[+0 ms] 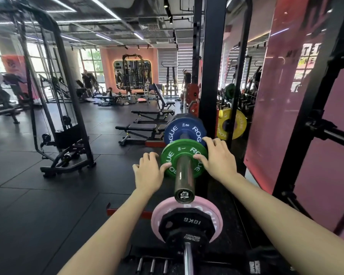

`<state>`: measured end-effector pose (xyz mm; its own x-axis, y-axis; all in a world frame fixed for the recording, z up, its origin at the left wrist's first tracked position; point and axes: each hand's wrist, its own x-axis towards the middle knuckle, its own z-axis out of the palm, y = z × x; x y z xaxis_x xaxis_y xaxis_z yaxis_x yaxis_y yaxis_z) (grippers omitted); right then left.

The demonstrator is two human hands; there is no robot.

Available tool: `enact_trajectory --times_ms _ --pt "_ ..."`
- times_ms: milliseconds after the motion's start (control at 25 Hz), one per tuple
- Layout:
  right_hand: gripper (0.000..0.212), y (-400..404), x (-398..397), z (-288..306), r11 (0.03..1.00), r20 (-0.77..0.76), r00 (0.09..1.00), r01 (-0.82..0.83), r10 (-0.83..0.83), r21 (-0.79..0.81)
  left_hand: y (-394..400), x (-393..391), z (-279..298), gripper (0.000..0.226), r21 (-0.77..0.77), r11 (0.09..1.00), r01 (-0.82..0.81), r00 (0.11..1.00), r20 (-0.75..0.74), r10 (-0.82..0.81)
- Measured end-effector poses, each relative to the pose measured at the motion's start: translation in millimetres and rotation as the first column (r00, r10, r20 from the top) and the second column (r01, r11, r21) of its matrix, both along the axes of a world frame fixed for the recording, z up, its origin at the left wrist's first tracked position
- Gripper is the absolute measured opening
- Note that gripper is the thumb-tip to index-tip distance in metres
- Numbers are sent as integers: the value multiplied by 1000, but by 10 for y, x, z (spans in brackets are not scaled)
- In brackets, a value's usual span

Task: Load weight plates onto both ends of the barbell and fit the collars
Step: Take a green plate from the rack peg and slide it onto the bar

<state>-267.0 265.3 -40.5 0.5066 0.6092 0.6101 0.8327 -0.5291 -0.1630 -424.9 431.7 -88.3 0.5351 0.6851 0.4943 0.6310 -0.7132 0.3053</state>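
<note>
At centre frame the green plate (184,158), marked 1 KG, sits on the barbell sleeve (184,175), just short of the blue plate (185,131) behind it. Left hand (147,171) and right hand (216,157) grasp its opposite rims, thumbs on the face. Judged light, rigid, rubber-coated, not slippery; rim grip suits a straight push. Sleeve end is bare, no collar visible. Lower down, a pink plate (161,213) and black 10KG plate (187,221) hang on another bar.
</note>
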Motion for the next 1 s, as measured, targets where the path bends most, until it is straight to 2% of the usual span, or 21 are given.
enact_trajectory --times_ms 200,560,800,1000 --pt "70 347 449 28 1000 -7 1000 9 -9 10 378 486 12 59 1 1000 -16 1000 0 16" --pt "73 810 1047 13 998 1 998 55 -55 -38 909 1061 61 74 32 998 -62 996 61 60" --pt "73 1047 1114 57 980 -35 980 193 -195 -56 1055 1319 190 77 72 991 -116 993 -1 117" --pt "65 1009 953 37 967 -11 968 250 -251 -42 1053 1193 120 77 63 997 -35 998 59 31"
